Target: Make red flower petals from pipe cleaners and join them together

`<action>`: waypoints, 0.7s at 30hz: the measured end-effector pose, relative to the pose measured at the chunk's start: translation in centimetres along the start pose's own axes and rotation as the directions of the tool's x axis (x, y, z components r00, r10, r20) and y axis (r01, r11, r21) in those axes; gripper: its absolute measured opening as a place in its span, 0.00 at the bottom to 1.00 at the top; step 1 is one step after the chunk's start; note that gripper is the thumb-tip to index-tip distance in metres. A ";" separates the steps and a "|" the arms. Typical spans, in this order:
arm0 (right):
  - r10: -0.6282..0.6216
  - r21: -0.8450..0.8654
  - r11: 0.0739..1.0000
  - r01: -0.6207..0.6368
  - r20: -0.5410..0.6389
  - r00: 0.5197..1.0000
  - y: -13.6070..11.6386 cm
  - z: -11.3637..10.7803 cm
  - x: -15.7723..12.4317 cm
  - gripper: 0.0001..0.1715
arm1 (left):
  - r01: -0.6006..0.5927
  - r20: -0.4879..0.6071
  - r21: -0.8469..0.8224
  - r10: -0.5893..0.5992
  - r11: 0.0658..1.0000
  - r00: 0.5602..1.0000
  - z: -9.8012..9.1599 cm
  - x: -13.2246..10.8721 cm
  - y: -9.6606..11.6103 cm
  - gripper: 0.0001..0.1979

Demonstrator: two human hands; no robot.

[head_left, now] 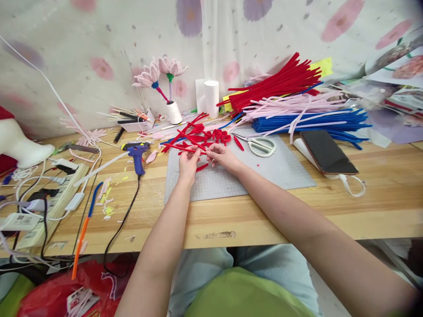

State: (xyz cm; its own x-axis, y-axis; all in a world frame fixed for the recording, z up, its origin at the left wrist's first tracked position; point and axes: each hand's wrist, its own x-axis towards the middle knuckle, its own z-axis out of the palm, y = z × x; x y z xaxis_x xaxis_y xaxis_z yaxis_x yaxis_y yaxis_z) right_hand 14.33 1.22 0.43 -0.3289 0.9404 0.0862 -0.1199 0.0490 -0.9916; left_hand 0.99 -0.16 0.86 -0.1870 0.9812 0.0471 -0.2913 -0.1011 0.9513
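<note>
My left hand (188, 166) and my right hand (223, 157) are close together over the grey cutting mat (228, 180). Both have their fingers pinched on a red pipe cleaner (195, 143), partly hidden by the fingertips. Just beyond them lies a heap of red pipe cleaner pieces (198, 128), some straight and some bent into loops. A short red piece (202, 167) shows below the fingers. White-handled scissors (262, 146) rest on the mat to the right of my right hand. One small red petal-like piece (238, 143) lies next to them.
Bundles of red (271, 88), pink (297, 102) and blue pipe cleaners (307, 123) lie at the back right, near a phone (327, 152). A blue glue gun (138, 158) and a power strip (56, 204) with tangled cables are on the left. Pink flowers (160, 75) stand behind.
</note>
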 end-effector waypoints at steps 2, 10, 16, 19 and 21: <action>-0.004 0.010 1.000 0.004 0.012 1.000 0.1 0.3 0.0 0.18 | -0.017 0.002 0.015 0.016 1.000 1.000 0.2 -0.1 -0.2 0.12; -0.190 -0.456 0.865 0.212 0.095 0.977 0.8 0.7 0.0 0.08 | -0.176 0.107 0.287 0.151 0.942 0.983 -0.3 0.2 -0.9 0.05; -0.378 -0.526 0.781 0.337 0.031 0.925 1.5 -0.2 0.9 0.08 | -0.144 0.140 0.304 0.106 0.942 0.985 -0.5 0.4 -1.1 0.06; -0.293 -0.328 0.913 0.244 -0.111 0.950 1.3 -0.2 1.0 0.10 | -0.040 0.177 0.270 -0.009 0.962 0.984 -0.1 0.0 -1.1 0.10; -0.239 -0.226 0.953 0.201 -0.153 0.959 0.9 -0.3 0.9 0.11 | 0.031 0.207 0.288 -0.094 0.957 0.974 0.1 -0.3 -1.0 0.09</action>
State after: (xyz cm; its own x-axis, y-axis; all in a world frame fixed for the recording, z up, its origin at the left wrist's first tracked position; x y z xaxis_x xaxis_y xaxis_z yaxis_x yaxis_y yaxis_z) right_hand 14.17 2.18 -0.41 -0.1434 0.9416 0.3046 0.0308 0.3119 -0.9496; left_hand 1.45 -0.33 -0.03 0.0391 0.9990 0.0198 -0.0142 -0.0193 0.9997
